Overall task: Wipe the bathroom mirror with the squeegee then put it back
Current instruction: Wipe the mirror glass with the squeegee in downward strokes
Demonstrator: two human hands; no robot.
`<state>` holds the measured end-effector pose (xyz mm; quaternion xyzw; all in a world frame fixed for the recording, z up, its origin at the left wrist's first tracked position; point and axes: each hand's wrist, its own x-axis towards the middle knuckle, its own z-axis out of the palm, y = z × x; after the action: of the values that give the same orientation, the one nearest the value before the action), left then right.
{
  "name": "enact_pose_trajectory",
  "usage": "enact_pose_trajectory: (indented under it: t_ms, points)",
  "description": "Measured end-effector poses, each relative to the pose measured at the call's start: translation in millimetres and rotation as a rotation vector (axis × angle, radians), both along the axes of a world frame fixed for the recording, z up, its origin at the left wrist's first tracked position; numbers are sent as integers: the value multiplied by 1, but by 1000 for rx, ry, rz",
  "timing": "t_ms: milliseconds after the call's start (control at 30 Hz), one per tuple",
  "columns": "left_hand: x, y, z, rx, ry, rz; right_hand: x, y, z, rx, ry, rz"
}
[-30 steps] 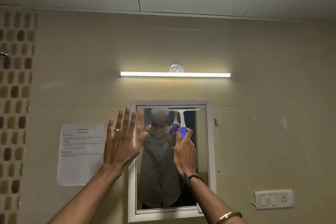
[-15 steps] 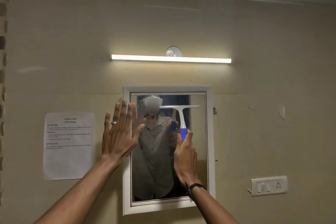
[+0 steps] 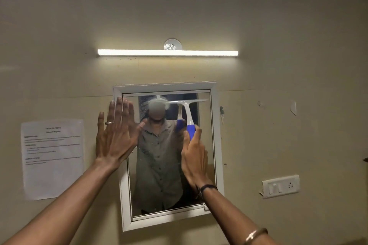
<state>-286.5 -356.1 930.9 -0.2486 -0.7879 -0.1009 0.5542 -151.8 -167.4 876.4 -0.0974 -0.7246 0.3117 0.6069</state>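
Observation:
A white-framed mirror (image 3: pixel 216 145) hangs on the beige wall, its glass speckled with droplets. My right hand (image 3: pixel 194 155) grips the blue handle of a white squeegee (image 3: pixel 188 111), whose blade lies flat against the upper right of the glass, near the top edge. My left hand (image 3: pixel 114 135) is spread flat with fingers apart over the mirror's left frame edge and the wall beside it. The glass reflects a person in a grey shirt and both hands.
A lit tube light (image 3: pixel 167 52) runs above the mirror, with a suction hook (image 3: pixel 172 44) over it. A printed paper notice (image 3: pixel 52 158) is taped to the wall on the left. A switch and socket plate (image 3: pixel 280 186) sits at lower right.
The view has tilted down, so the mirror sits higher in frame. The squeegee blade has come slightly down the glass from the top edge. My left hand stays flat by the left frame.

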Motion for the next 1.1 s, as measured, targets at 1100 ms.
enact_pose_trajectory:
  t_ms: [1100]
  points:
    - [24, -38, -3, 29, -137, 4, -3, -30, 24, 55, -86, 77]
